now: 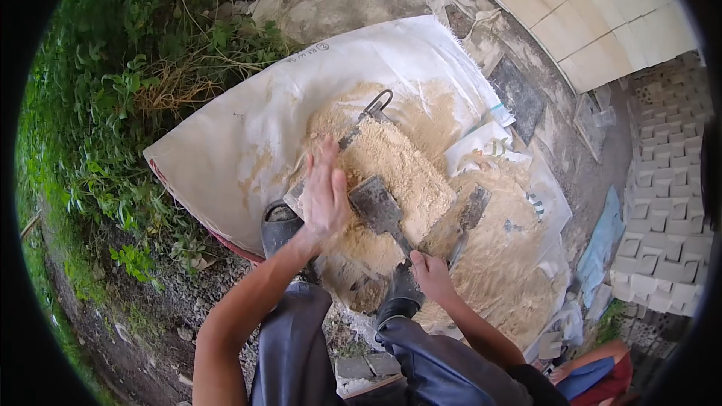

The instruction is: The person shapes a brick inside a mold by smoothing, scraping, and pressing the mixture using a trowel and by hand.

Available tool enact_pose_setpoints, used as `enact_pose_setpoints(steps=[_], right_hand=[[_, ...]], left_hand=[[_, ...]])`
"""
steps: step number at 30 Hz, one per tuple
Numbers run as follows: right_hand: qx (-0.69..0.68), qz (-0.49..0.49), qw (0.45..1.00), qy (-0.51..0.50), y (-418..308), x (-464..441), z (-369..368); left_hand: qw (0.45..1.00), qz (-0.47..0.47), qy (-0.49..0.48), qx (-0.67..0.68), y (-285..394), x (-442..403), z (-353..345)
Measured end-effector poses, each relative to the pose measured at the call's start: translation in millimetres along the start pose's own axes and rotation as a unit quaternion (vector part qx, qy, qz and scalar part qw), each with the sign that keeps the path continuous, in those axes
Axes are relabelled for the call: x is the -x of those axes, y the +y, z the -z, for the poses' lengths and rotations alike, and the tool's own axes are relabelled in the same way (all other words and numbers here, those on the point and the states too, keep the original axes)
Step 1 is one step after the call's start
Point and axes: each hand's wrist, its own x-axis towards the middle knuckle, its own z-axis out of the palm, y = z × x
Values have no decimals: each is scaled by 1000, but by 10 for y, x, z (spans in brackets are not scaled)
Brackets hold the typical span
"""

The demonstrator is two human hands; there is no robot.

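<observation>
A rectangular mould (398, 163) heaped with pale, sandy powder lies between my boots and the far part of a white woven sack sheet. A looped metal handle (378, 101) sticks up at its far end. My right hand (434, 277) is closed round the handle of a flat-bladed trowel (377, 205), whose grey blade rests over the powder. My left hand (327, 194) is open with fingers stretched out, at the mould's left side; whether its palm touches the powder I cannot tell. Beside the mould, on the right, lies another flat metal blade (474, 207).
Loose powder (496, 256) covers much of the sack sheet (248, 120). Dark boots (398, 297) stand at its near edge. Green plants (98, 128) border the left. Patterned blocks (665, 203) are stacked at right, below a pale wall (579, 11). Another person's arm (594, 361) shows at lower right.
</observation>
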Motion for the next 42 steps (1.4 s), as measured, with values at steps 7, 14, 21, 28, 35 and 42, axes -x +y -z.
enact_pose_setpoints(steps=[7, 14, 21, 28, 35, 42], right_hand=[[-28, 13, 999, 32, -261, 149, 102], [46, 45, 997, 43, -149, 65, 103], [74, 10, 996, 38, -202, 63, 217], [-44, 75, 995, 49, -371, 183, 198], [123, -17, 992, 16, -282, 93, 192], [78, 82, 992, 50, -355, 208, 267]], left_hand=[[996, -12, -92, 6, 172, 284, -45], [998, -32, -24, 54, 103, 298, -40], [997, 1, -76, -18, 129, 298, -89], [999, -25, -18, 36, 112, 370, -92], [996, 1, -66, -54, 141, 327, -95], [997, -3, -59, -43, 160, 343, -64]])
